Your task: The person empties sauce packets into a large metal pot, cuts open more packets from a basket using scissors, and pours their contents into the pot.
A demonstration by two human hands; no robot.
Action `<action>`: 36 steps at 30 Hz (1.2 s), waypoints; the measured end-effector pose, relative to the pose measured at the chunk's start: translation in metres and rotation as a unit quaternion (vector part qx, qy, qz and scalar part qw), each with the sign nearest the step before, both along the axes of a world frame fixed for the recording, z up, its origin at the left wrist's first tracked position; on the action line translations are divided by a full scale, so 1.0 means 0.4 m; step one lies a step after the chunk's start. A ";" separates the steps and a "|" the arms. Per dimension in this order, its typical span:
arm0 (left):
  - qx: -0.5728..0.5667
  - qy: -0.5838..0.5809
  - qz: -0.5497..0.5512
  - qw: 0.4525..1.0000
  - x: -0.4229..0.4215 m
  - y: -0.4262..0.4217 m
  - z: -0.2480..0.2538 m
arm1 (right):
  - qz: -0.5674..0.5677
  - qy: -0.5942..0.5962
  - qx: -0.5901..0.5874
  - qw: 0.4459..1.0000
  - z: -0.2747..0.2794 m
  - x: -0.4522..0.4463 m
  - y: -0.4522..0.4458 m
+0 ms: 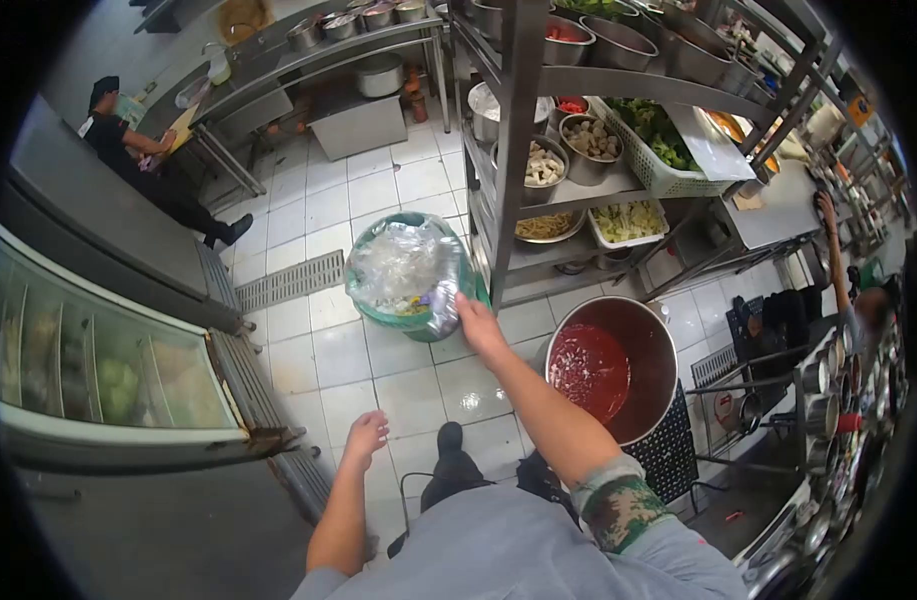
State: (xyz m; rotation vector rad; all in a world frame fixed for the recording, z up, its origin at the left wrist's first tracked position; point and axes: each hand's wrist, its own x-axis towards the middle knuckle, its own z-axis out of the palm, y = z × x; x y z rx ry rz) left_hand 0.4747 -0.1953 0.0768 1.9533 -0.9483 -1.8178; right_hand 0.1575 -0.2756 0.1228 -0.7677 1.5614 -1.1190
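Note:
My right hand (475, 322) reaches forward over the near right edge of a green bin (418, 328), its fingers closed on a crumpled clear plastic bag (444, 295). More clear plastic (398, 262) fills the top of the bin. Low on the left, my left hand (368, 435) hangs over the floor with its fingers apart and nothing in it. To the right of my right forearm stands a large metal pot (658, 385) with red liquid (603, 370) and pale bits inside.
A metal rack (508, 130) with bowls and a basket of greens (668, 175) rises ahead on the right. Glass-doored fridge (108, 360) at left. One person (128, 140) stands at the far-left counter; another's arm (833, 240) shows at right. A floor drain (290, 282) lies left of the bin.

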 end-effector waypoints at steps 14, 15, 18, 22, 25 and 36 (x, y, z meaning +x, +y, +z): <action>-0.058 0.090 -0.269 0.957 -0.171 -0.320 0.006 | -0.254 0.167 0.106 0.947 0.077 -0.008 0.689; -0.047 0.086 -0.291 0.952 -0.239 -0.347 -0.016 | -0.300 0.192 0.095 0.929 0.110 -0.024 0.729; -0.077 0.133 -0.412 0.898 -0.413 -0.359 0.022 | -0.402 0.183 0.066 0.895 0.259 0.004 0.867; -0.103 0.166 -0.536 0.821 -0.587 -0.213 0.162 | -0.519 0.226 0.004 0.824 0.379 0.092 1.070; -0.136 0.162 -0.601 0.771 -0.658 -0.100 0.177 | -0.625 0.293 0.071 0.719 0.440 0.211 1.330; -0.241 0.254 -0.789 0.505 -0.700 0.666 0.305 | -0.527 0.268 0.558 0.581 0.439 0.633 2.185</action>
